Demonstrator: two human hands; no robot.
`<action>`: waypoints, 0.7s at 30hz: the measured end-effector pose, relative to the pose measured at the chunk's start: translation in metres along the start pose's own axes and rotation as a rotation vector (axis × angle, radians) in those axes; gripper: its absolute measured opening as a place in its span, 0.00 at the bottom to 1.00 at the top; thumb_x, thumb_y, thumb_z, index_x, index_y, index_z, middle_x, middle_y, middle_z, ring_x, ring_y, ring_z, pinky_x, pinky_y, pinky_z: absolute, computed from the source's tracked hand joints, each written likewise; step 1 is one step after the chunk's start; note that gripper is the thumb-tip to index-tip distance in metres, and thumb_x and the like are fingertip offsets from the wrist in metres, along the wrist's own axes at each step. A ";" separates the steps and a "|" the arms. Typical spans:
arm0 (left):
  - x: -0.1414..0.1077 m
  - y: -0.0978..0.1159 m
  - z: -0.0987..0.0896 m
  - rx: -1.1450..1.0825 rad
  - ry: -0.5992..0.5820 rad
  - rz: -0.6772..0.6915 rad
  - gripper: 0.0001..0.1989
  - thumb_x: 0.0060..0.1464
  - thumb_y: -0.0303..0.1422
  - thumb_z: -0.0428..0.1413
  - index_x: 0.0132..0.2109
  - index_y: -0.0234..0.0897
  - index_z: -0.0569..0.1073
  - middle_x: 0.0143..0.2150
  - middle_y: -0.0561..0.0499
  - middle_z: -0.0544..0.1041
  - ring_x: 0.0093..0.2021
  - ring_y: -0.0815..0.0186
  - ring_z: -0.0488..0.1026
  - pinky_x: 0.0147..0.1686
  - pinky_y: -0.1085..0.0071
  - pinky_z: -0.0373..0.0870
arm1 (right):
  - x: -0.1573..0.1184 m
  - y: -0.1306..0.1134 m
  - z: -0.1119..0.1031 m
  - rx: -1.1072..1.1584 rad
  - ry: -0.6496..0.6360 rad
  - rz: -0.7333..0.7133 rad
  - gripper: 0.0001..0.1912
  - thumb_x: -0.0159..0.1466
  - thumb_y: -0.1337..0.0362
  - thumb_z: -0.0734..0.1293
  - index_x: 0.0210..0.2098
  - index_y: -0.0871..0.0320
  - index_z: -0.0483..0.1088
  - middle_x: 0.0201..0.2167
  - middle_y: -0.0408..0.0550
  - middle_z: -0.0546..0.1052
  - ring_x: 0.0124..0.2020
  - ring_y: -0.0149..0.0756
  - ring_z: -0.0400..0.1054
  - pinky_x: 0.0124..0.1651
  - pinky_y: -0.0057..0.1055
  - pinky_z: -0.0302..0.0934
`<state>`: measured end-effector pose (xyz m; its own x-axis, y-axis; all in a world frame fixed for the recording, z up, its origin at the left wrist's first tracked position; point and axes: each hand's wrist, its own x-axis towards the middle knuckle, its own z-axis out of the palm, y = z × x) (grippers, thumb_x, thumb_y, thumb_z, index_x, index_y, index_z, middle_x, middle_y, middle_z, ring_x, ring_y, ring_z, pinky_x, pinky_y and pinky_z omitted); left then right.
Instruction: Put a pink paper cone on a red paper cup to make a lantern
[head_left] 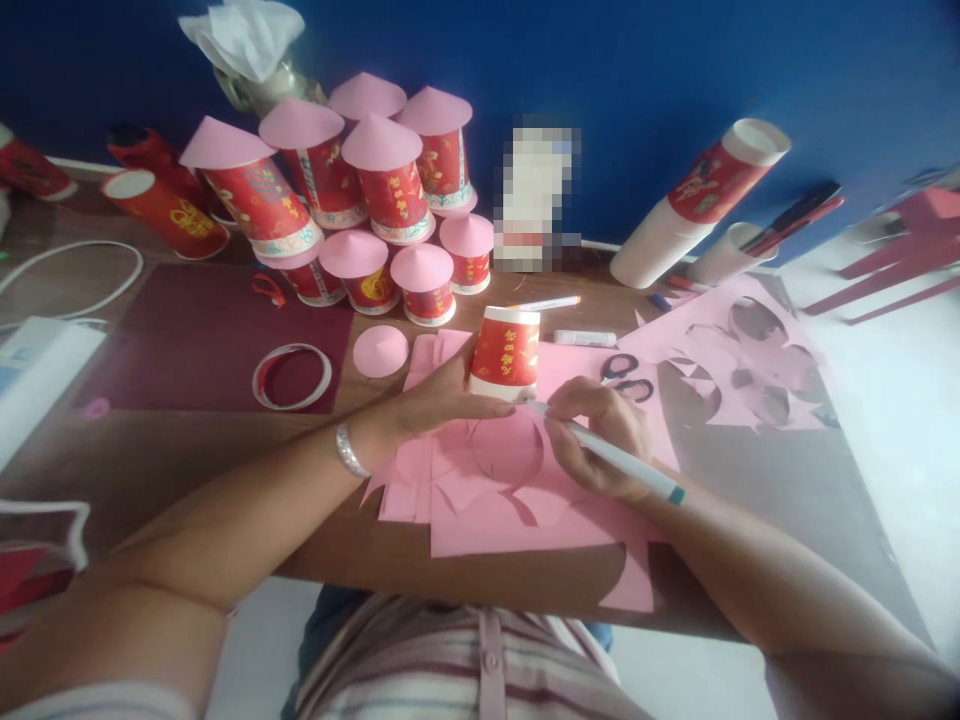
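Red, white-edged, yellow-lettered cup (495, 353)

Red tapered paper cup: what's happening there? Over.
Left grip holding red tapered paper cup. Right grip on slim white green-ended pen, tip at cup's lower white band. Nearby: black-handled scissors, just beyond right grip.

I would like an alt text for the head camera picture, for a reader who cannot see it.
A person's left hand holds a red paper cup while the right hand holds a white pen to its white lower edge. Cut pink paper lies beneath, with dark-handled scissors to the right; behind stand several red cups topped with pink cones.
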<state>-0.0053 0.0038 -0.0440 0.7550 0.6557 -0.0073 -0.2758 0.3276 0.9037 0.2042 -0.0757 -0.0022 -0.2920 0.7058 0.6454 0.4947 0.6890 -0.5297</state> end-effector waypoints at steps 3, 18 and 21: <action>0.000 -0.002 -0.001 -0.015 -0.001 0.000 0.37 0.49 0.30 0.74 0.62 0.43 0.68 0.52 0.44 0.81 0.49 0.57 0.81 0.50 0.60 0.78 | 0.000 0.001 0.000 0.006 -0.009 0.008 0.10 0.65 0.72 0.66 0.41 0.50 0.65 0.28 0.41 0.75 0.27 0.34 0.74 0.27 0.32 0.67; 0.000 -0.001 -0.001 0.012 -0.001 0.003 0.34 0.49 0.33 0.74 0.60 0.42 0.70 0.52 0.43 0.82 0.51 0.53 0.82 0.51 0.57 0.78 | -0.001 0.004 0.001 0.064 -0.009 0.012 0.11 0.63 0.73 0.67 0.40 0.50 0.67 0.28 0.42 0.76 0.26 0.36 0.75 0.27 0.33 0.67; 0.000 -0.001 -0.001 0.007 -0.001 -0.003 0.34 0.49 0.32 0.74 0.60 0.43 0.70 0.52 0.43 0.82 0.51 0.53 0.82 0.51 0.57 0.78 | -0.001 0.004 0.003 0.023 -0.013 -0.011 0.10 0.64 0.72 0.66 0.41 0.49 0.66 0.28 0.42 0.77 0.26 0.35 0.74 0.26 0.32 0.67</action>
<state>-0.0056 0.0038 -0.0448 0.7565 0.6539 -0.0091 -0.2695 0.3245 0.9067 0.2044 -0.0733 -0.0064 -0.3082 0.7003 0.6439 0.4725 0.7002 -0.5353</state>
